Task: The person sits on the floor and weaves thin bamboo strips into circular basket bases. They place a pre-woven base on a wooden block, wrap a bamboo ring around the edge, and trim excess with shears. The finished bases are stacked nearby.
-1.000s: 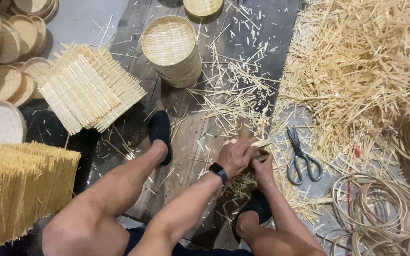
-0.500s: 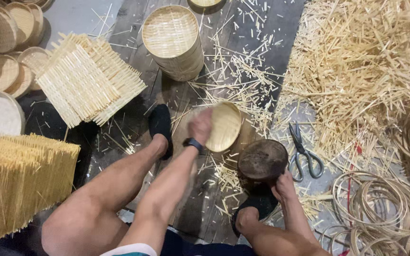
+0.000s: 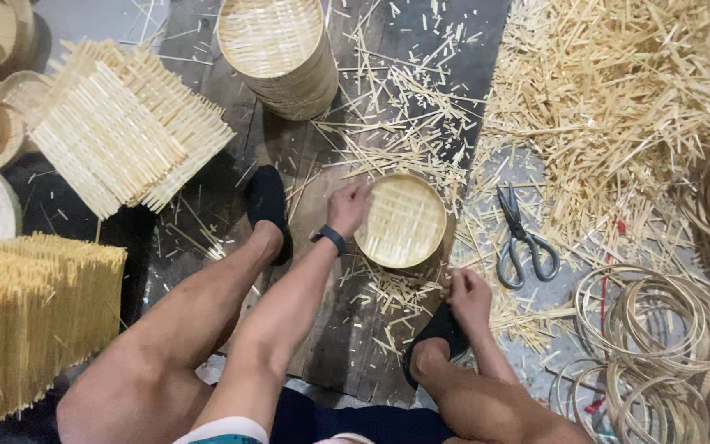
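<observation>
Lowered now — round bamboo tray point(image 3: 404, 220) against left hand point(image 3: 347, 207); right hand point(image 3: 466, 298) below.

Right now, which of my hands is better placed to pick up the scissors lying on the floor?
Right. Your right hand is free, low beside the round bamboo tray, and the scissors lie just beyond it on that side. Your left hand holds the tray's far edge and would have to cross over it.

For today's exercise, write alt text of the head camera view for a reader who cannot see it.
Seen from above, a seated person's left hand grips the rim of a round woven bamboo tray on a wooden board, while the right hand rests below it. Scissors, loose bamboo strips, a tray stack and coiled hoops surround them.
</observation>
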